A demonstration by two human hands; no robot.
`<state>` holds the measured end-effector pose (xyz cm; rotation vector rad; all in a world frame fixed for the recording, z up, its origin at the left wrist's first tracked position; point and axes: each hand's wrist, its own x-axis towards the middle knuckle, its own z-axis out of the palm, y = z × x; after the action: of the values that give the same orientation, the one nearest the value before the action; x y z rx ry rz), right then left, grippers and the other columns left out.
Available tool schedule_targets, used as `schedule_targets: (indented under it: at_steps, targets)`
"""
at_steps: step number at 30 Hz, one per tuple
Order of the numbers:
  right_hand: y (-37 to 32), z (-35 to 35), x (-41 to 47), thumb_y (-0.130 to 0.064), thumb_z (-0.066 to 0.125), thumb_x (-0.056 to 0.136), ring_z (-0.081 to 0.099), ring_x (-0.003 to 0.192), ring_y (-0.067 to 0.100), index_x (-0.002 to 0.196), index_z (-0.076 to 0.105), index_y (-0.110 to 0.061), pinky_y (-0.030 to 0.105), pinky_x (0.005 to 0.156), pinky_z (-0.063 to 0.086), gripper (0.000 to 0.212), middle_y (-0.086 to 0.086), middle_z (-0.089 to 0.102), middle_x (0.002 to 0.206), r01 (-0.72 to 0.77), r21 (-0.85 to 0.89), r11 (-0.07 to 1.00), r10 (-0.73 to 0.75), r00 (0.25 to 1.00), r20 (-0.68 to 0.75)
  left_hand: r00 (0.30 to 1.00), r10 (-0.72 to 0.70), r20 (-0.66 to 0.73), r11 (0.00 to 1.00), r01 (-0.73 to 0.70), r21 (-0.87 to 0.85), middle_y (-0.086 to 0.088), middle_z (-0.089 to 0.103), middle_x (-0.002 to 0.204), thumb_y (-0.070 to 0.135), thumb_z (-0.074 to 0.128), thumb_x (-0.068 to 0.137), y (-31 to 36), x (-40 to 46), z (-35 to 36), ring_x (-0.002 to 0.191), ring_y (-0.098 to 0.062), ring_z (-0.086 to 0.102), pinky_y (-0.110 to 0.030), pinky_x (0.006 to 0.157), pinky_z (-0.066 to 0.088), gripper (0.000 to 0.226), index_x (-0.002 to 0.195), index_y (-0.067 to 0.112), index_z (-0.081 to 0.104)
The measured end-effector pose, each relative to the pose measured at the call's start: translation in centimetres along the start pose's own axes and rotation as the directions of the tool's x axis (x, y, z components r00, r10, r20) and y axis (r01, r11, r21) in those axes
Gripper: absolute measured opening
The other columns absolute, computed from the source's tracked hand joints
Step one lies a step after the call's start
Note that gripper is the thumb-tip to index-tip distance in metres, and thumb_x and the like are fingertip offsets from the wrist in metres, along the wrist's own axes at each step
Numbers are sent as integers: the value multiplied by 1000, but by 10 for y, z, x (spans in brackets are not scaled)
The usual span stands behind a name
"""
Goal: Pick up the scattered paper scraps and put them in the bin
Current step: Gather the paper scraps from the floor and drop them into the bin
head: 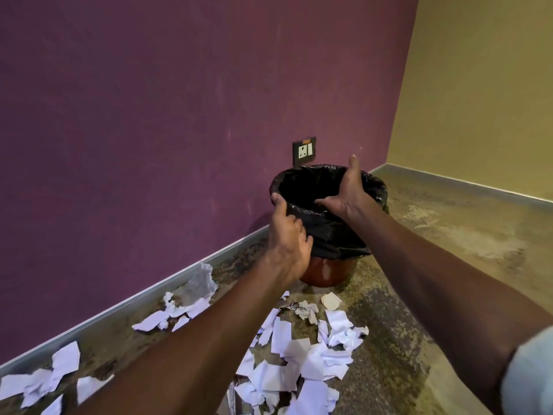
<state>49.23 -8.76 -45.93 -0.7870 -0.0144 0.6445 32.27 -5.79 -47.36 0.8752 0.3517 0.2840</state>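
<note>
A red-brown bin [327, 272] lined with a black plastic bag [332, 232] stands on the floor near the purple wall. My left hand [288, 235] grips the bag-covered rim on the near left side, thumb over the edge. My right hand [348, 191] holds the near right of the rim, fingers spread over the bag with the thumb pointing up. White paper scraps [302, 360] lie scattered on the floor in front of the bin and along the skirting to the left [176, 310]. The inside of the bin is dark.
The purple wall [149, 115] with a wall socket [304, 150] runs behind the bin. A yellow wall [484, 85] closes the corner at right. Grey skirting [119, 307] edges the mottled stone floor [434, 235].
</note>
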Motion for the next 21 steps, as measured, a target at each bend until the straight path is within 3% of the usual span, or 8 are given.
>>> schedule_targets:
  at_steps: [3, 6, 9, 12, 15, 18, 21]
  targets:
    - [-1, -2, -5, -68, 44, 90, 32, 141, 44, 156, 15, -18, 60, 115, 26, 87, 25, 23, 157, 47, 17, 999, -47, 999, -12, 1000, 4, -6, 1000, -4, 10, -12, 3, 163, 76, 26, 89, -1, -7, -7, 150, -24, 5, -41, 123, 9, 97, 154, 8, 1]
    - [4, 0, -25, -55, 46, 97, 40, 136, 43, 156, 15, -13, 49, 111, 40, 79, 29, 27, 154, 116, -30, 993, -117, 993, -15, 1000, 11, -14, 1000, -10, 21, -13, 3, 162, 75, 25, 90, 2, -20, -8, 150, -25, 5, -42, 123, 8, 96, 154, 8, 0]
    - [15, -4, -53, -44, 43, 101, 64, 110, 34, 140, 44, -2, 37, 86, 57, 57, 26, 59, 129, 203, -185, 961, -208, 978, -8, 999, 15, -29, 1000, -15, 2, -13, 3, 163, 73, 25, 91, 1, -36, -8, 150, -25, 4, -41, 122, 8, 94, 154, 8, 1]
    - [36, -10, -91, -28, 44, 102, 70, 77, 24, 103, 63, -2, 30, 62, 56, 32, 18, 72, 95, 241, -361, 901, -261, 965, -6, 999, 14, -44, 1000, -15, -21, -14, 5, 162, 67, 19, 96, -7, -57, -12, 150, -26, 6, -42, 123, 9, 85, 155, 8, 6]
    - [65, -20, -124, -19, 42, 100, 59, 55, 20, 85, 62, -6, 26, 50, 46, 28, 13, 65, 72, 177, -501, 847, -196, 980, 15, 998, 2, -57, 1000, -3, -22, -16, 13, 161, 60, 14, 100, -19, -83, -23, 150, -28, 13, -42, 122, 14, 77, 154, 5, 15]
    - [94, -32, -156, -15, 42, 98, 55, 48, 16, 83, 62, -5, 23, 44, 43, 27, 10, 63, 65, 82, -670, 738, -45, 996, 73, 994, -5, -107, 1000, 7, 14, -19, 24, 158, 54, 14, 102, -33, -111, -41, 146, -30, 26, -39, 119, 22, 71, 151, 3, 26]
    - [115, -38, -185, -9, 44, 97, 53, 53, 19, 89, 62, 0, 26, 50, 46, 22, 14, 61, 70, 28, -840, 542, 117, 987, 109, 981, -25, -194, 998, 37, 55, -20, 48, 144, 49, 18, 104, -50, -138, -73, 120, -26, 56, -36, 108, 38, 64, 138, 4, 47]
